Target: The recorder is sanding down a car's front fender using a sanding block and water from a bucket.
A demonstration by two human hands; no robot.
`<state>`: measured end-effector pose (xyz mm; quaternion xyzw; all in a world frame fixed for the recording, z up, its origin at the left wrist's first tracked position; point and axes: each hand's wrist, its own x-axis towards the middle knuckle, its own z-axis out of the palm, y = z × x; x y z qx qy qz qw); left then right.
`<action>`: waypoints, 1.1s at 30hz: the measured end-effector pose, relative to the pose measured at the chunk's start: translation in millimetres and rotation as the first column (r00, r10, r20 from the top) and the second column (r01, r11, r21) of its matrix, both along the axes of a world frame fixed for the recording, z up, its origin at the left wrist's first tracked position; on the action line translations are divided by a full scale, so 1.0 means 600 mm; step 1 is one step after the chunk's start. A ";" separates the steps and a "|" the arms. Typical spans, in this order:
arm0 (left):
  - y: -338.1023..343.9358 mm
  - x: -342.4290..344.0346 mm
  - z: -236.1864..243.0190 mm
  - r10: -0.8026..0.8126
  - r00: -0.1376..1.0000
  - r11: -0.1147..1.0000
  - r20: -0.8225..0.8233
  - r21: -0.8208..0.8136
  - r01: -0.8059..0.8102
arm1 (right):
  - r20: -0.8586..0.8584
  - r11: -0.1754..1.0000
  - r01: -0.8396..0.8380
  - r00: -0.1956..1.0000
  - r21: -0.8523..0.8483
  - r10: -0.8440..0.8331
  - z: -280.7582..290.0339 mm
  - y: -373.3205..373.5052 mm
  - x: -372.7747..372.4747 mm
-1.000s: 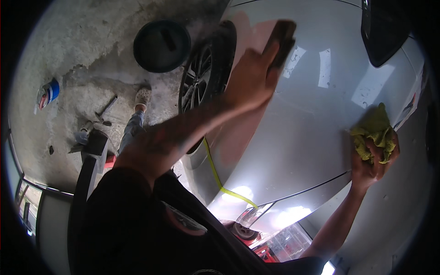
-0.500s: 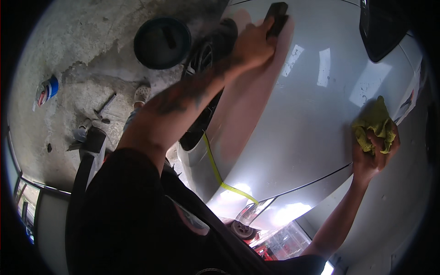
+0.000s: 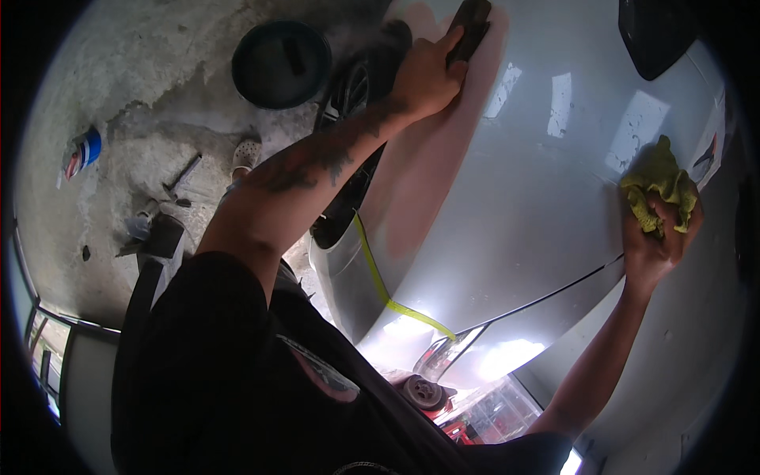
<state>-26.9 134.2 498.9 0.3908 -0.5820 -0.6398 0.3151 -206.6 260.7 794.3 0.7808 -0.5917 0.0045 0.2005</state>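
My left hand (image 3: 431,77) grips a dark sanding block (image 3: 469,32), pressed to the upper part of a long pinkish patch (image 3: 423,186) on a silver car panel (image 3: 522,206). The index finger lies along the block. At the right, my right hand (image 3: 657,237) is closed on a crumpled yellow-green cloth (image 3: 661,186), resting against the panel's right side. A strip of yellow-green tape (image 3: 372,265) runs along the panel's lower left edge and bends towards the headlight (image 3: 434,358). Water drops show in the panel's light reflections.
A dark round basin (image 3: 281,83) with a dark block in it stands on the concrete floor, near the car's wheel (image 3: 352,91). A blue container (image 3: 89,149) and a hammer (image 3: 184,178) lie farther left. The car's dark side mirror (image 3: 653,43) juts out at upper right.
The view has shifted a little, so the car sits slightly higher in it. My left hand has slid the block slightly nearer along the patch. My right hand keeps its cloth.
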 end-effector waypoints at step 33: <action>0.413 0.173 0.017 0.038 0.991 0.937 -0.127 -0.340 -0.079 | -0.034 0.995 0.085 0.996 -0.058 -0.087 0.013 0.007 -0.039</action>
